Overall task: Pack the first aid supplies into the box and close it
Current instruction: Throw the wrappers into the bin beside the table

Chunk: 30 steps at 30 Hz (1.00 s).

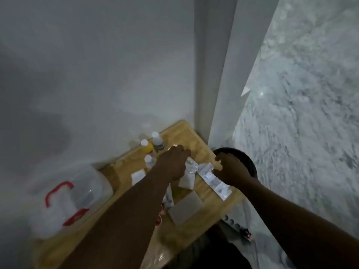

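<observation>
The clear plastic box (77,199) with red latches stands at the left end of the wooden table (211,212). My left hand (172,162) reaches over the far middle of the table, fingers curled down by a shiny blister pack (191,166); whether it grips it I cannot tell. My right hand (231,169) rests on the upper end of a long silver foil strip (215,183), fingers bent. White gauze packets (186,181) (138,176) and a grey flat pack (185,208) lie near. Three small bottles, one yellow (147,146), one with a dark band (157,141), one clear (149,162), stand at the back.
A white wall runs behind the table and meets a corner post at the right. A black round bin (248,162) stands off the table's right edge on the marbled floor. A power strip (240,229) with a red light lies below the table's near right.
</observation>
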Tool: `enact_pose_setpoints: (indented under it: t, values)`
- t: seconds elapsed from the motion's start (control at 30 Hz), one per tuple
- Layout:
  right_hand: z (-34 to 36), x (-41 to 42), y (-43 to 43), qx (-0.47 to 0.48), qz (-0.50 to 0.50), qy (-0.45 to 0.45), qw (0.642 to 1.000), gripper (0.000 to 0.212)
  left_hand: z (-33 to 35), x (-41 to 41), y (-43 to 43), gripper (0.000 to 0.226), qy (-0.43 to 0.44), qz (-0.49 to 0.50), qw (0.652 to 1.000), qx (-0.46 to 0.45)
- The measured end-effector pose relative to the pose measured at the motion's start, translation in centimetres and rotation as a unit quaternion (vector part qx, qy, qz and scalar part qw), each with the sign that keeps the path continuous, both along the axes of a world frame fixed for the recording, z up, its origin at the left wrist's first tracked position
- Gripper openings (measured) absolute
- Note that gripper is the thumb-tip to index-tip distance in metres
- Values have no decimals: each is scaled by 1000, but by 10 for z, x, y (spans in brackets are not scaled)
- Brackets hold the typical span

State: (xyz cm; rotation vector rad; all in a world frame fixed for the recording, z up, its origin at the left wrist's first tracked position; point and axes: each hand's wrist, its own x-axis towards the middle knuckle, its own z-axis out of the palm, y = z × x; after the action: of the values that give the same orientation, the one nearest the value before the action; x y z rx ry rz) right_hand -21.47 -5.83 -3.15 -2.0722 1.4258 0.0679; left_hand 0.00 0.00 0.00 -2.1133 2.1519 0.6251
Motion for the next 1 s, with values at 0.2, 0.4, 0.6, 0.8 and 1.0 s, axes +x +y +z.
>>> enact_pose_setpoints:
  t: [0.2,0.4,0.6,0.8,1.0]
  values:
    - [-58,-7,15,-4,-2,51,999,66,-47,-5,-15,63,-89,-12,994,55]
    - [-65,3,2,-10,6,66,998,65,-73,13,-21,66,-107,-53,992,35]
    - [-60,1,0,6,-15,50,999,60,-66,13,-38,58,-103,-38,993,39]
    - [-54,-8,-4,66,-67,-33,995,42,-44,14,-49,25,-81,-10,996,21]
    - [-13,-9,-26,37,-125,-120,984,20,-3,20,-65,18,-51,39,997,-40]
